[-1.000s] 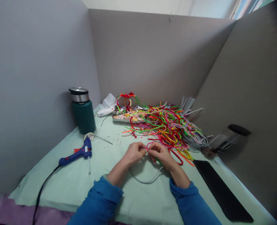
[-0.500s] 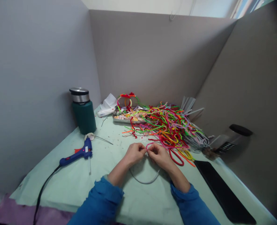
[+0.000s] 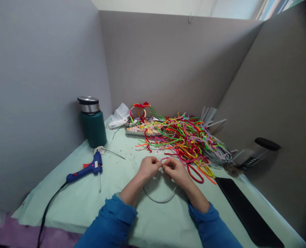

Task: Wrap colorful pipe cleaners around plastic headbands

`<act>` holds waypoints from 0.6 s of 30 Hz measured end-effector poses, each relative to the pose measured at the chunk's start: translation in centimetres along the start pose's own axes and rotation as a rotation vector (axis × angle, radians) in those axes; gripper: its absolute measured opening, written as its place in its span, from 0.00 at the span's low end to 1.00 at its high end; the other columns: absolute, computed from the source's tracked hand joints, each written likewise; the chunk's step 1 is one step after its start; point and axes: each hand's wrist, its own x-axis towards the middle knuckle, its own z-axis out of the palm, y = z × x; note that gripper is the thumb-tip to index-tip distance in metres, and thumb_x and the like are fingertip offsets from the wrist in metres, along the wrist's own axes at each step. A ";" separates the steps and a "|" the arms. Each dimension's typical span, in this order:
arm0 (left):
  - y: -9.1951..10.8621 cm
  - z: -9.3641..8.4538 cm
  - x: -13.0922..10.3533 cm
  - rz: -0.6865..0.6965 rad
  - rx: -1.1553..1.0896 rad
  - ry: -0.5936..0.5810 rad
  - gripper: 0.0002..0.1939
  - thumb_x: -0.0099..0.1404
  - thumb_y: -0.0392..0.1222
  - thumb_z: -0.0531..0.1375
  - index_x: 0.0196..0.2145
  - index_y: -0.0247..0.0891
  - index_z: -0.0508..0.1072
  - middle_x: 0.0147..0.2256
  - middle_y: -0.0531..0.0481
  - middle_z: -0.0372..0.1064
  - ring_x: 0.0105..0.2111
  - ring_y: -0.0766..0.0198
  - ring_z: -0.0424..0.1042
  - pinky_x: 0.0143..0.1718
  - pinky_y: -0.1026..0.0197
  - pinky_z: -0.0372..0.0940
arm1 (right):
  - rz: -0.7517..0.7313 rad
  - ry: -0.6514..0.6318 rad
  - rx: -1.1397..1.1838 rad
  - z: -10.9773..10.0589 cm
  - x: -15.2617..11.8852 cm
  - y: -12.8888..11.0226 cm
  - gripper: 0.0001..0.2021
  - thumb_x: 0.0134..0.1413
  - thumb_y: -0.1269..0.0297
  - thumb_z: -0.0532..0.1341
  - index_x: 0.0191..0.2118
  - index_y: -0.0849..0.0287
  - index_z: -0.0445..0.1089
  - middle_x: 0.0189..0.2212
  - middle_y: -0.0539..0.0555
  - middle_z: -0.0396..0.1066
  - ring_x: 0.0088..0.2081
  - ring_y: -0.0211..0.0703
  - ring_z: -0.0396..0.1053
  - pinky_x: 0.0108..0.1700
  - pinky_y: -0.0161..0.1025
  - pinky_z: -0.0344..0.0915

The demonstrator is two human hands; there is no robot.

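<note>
Pink pipe cleaner (image 3: 164, 159) pinched between my fingertips, just above green table cover (image 3: 90, 196). My left hand (image 3: 149, 167) and right hand (image 3: 177, 171) both closed on it, touching. Grey wire loop (image 3: 159, 199) below wrists. Colourful pile (image 3: 189, 137) just beyond; glue gun (image 3: 87, 169) left.

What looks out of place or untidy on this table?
The pipe cleaners lie in a loose tangled heap that spreads beyond the metal tray. Small scraps dot the table cover near the glue gun. Both hands, left hand and right hand, pinch a pink piece.
</note>
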 end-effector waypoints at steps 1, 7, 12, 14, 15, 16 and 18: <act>0.1 -0.1 0.0 0.006 -0.001 0.006 0.08 0.52 0.38 0.55 0.21 0.34 0.71 0.18 0.55 0.62 0.20 0.70 0.60 0.21 0.68 0.51 | 0.020 -0.007 0.017 0.0 0.1 0.1 0.04 0.46 0.64 0.59 0.26 0.57 0.63 0.15 0.43 0.59 0.15 0.33 0.56 0.17 0.31 0.53; -0.1 -0.1 0.1 0.017 0.022 0.046 0.09 0.53 0.41 0.56 0.21 0.34 0.71 0.18 0.54 0.63 0.21 0.68 0.62 0.22 0.66 0.52 | 0.067 -0.013 0.068 0.0 0.1 0.0 0.10 0.48 0.57 0.61 0.26 0.58 0.63 0.16 0.44 0.59 0.14 0.31 0.54 0.15 0.30 0.50; -0.5 0.0 0.3 0.045 0.006 0.049 0.07 0.53 0.41 0.56 0.25 0.35 0.71 0.20 0.54 0.65 0.22 0.68 0.62 0.23 0.67 0.53 | 0.069 -0.038 0.081 -0.1 0.0 -0.7 0.11 0.48 0.57 0.62 0.26 0.59 0.66 0.16 0.45 0.59 0.16 0.31 0.52 0.17 0.31 0.47; -0.5 0.0 0.3 0.049 -0.005 0.039 0.07 0.53 0.41 0.56 0.24 0.35 0.70 0.20 0.55 0.64 0.22 0.69 0.62 0.23 0.67 0.53 | 0.058 -0.044 0.084 -0.2 0.0 -0.9 0.11 0.48 0.57 0.62 0.25 0.60 0.66 0.17 0.45 0.59 0.18 0.32 0.53 0.18 0.31 0.47; -0.5 0.0 0.3 0.048 -0.009 0.034 0.07 0.52 0.40 0.56 0.23 0.35 0.70 0.19 0.55 0.64 0.22 0.69 0.62 0.23 0.67 0.53 | 0.049 -0.043 0.085 -0.2 -0.1 -1.0 0.11 0.47 0.57 0.62 0.24 0.60 0.66 0.17 0.46 0.59 0.18 0.32 0.53 0.19 0.31 0.48; -0.5 0.0 0.3 0.045 -0.013 0.032 0.06 0.52 0.40 0.56 0.23 0.35 0.70 0.19 0.55 0.63 0.21 0.69 0.62 0.22 0.67 0.53 | 0.041 -0.040 0.085 -0.2 -0.1 -1.1 0.11 0.47 0.58 0.62 0.24 0.60 0.66 0.17 0.46 0.60 0.19 0.33 0.54 0.20 0.31 0.49; -0.5 0.0 0.3 0.033 -0.021 0.032 0.06 0.52 0.39 0.57 0.22 0.35 0.70 0.19 0.55 0.63 0.21 0.69 0.61 0.22 0.67 0.53 | 0.026 -0.025 0.082 -0.1 0.0 -1.0 0.10 0.46 0.59 0.62 0.23 0.60 0.66 0.18 0.46 0.60 0.21 0.34 0.55 0.22 0.32 0.51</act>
